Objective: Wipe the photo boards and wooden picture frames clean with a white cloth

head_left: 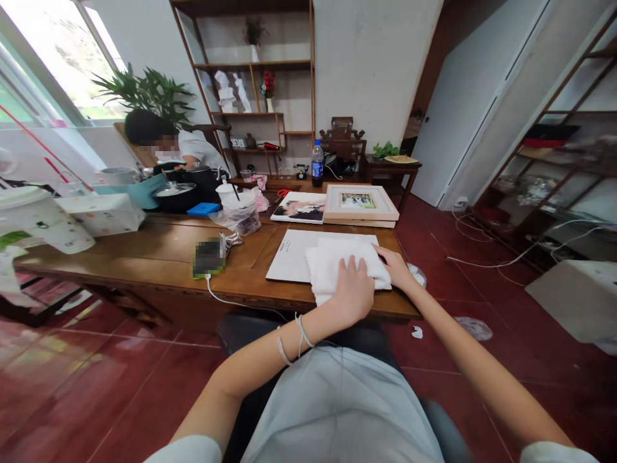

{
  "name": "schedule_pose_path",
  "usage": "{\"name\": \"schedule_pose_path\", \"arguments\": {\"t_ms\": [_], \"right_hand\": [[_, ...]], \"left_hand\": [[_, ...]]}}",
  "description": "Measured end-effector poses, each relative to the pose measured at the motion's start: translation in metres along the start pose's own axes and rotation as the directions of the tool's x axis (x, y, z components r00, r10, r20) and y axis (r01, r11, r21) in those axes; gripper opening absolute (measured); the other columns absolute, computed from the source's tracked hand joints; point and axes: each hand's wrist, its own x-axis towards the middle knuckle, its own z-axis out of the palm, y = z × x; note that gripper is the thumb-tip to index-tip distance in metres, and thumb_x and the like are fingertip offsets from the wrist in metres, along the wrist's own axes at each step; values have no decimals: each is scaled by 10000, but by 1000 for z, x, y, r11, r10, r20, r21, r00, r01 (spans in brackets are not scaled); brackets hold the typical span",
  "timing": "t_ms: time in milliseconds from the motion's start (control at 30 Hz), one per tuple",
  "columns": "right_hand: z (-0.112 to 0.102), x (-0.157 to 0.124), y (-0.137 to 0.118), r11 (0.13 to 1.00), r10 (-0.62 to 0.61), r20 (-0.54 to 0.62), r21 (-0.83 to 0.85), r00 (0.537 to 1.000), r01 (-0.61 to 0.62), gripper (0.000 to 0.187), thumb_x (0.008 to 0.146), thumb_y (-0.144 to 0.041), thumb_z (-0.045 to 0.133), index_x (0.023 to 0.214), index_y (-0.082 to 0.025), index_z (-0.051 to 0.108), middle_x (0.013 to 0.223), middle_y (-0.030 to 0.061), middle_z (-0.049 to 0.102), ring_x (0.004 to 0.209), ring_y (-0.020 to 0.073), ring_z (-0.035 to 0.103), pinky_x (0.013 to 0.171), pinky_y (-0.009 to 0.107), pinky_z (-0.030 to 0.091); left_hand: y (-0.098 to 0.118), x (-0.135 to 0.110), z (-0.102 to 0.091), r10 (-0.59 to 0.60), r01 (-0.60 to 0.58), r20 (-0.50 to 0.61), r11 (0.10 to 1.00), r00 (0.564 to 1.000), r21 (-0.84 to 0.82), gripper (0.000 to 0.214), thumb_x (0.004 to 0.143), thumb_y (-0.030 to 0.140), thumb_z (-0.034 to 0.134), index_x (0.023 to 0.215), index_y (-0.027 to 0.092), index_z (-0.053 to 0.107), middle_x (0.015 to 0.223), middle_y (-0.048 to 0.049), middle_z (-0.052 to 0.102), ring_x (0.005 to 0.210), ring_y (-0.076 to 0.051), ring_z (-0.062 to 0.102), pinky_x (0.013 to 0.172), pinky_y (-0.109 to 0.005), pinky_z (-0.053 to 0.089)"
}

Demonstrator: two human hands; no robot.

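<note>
A thin white panel [294, 254] with small dark print and a dark edge lies flat on the wooden table near its front right corner. Over its right half a folded white cloth [324, 269] is spread, its edge hanging toward me. My left hand [355, 292] presses down on the cloth, fingers bent over it and slightly apart. At the panel's right side, my right hand [396, 265] is closed about the edge, beside the cloth; some of its fingers are hidden.
Behind the panel lie a picture frame [388, 200] and a photo print [289, 207]. A cola bottle [317, 164] stands farther back. To the left are a charging phone [209, 258], a bagged cup [236, 202] and a large paper cup [45, 218]. Another person [197, 146] sits across the table.
</note>
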Motion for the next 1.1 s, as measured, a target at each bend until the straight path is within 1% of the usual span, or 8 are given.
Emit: {"name": "schedule_pose_path", "arguments": {"t_ms": [167, 267, 333, 500, 667, 767, 900, 1100], "right_hand": [[3, -1, 0, 998, 10, -25, -66, 1000, -12, 422, 764, -89, 430, 1091, -214, 665, 1219, 41, 616, 1192, 214, 520, 1036, 376, 370], [4, -1, 2, 995, 34, -25, -90, 999, -36, 398, 778, -103, 435, 1085, -205, 667, 1229, 54, 608, 1193, 202, 519, 1056, 371, 349], [4, -1, 2, 995, 36, -18, -97, 999, -38, 396, 784, -107, 429, 1096, -186, 661, 1241, 68, 598, 1195, 198, 517, 1061, 366, 344], [3, -1, 0, 996, 19, -14, -92, 1000, -20, 415, 778, -95, 422, 1104, -197, 657, 1249, 53, 594, 1204, 201, 508, 1060, 359, 345], [1, -1, -1, 998, -10, -7, -67, 1000, 10, 462, 754, -81, 422, 1130, -229, 647, 1234, 26, 606, 1198, 225, 513, 1036, 384, 375], [1, 0, 1, 999, 26, -3, -29, 1000, -26, 452, 724, -80, 463, 1110, -211, 660, 1223, 44, 611, 1201, 236, 509, 1046, 400, 365], [2, 0, 2, 999, 31, 3, -19, 1000, -31, 462, 703, -76, 485, 1111, -205, 658, 1227, 49, 606, 1197, 238, 512, 1046, 404, 369], [4, -1, 3, 996, 42, -35, -77, 999, -45, 412, 757, -100, 448, 1096, -203, 661, 1237, 50, 601, 1198, 215, 513, 1062, 389, 354]], "left_hand": [[-42, 33, 15, -47, 47, 35, 999, 998, -18, 356, 913, 341, 405, 1133, 188, 639, 1430, -100, 391, 1322, -314, 311, 1052, -501, 266], [-64, 48, 24, -15, 17, 43, 998, 999, -53, 413, 937, 414, 346, 1204, 211, 587, 1470, -76, 329, 1358, -288, 252, 1091, -492, 204], [-71, 52, 28, 14, -12, 39, 999, 999, -51, 419, 935, 419, 352, 1212, 203, 580, 1478, -78, 313, 1362, -296, 240, 1097, -503, 186], [-56, 34, 24, 35, -35, 19, 999, 999, 24, 314, 899, 256, 426, 1138, 210, 624, 1455, -68, 356, 1331, -326, 286, 1058, -554, 242], [-26, -11, 0, 115, -116, 48, 993, 992, 30, 279, 856, 176, 455, 1034, 168, 669, 1426, -115, 388, 1303, -360, 326, 1015, -571, 297], [-21, -33, -13, 192, -192, 99, 981, 976, -5, 277, 806, 125, 495, 1020, 161, 668, 1445, -114, 359, 1317, -363, 305, 1018, -559, 306], [-32, -39, -19, 256, -250, 101, 966, 961, -69, 340, 747, 57, 507, 1044, 155, 639, 1448, -88, 364, 1320, -336, 312, 1018, -529, 333], [-66, -10, -8, 175, -163, 79, 977, 981, -134, 462, 752, -28, 410, 1131, 178, 578, 1421, -68, 412, 1313, -245, 354, 1039, -451, 332]]}}
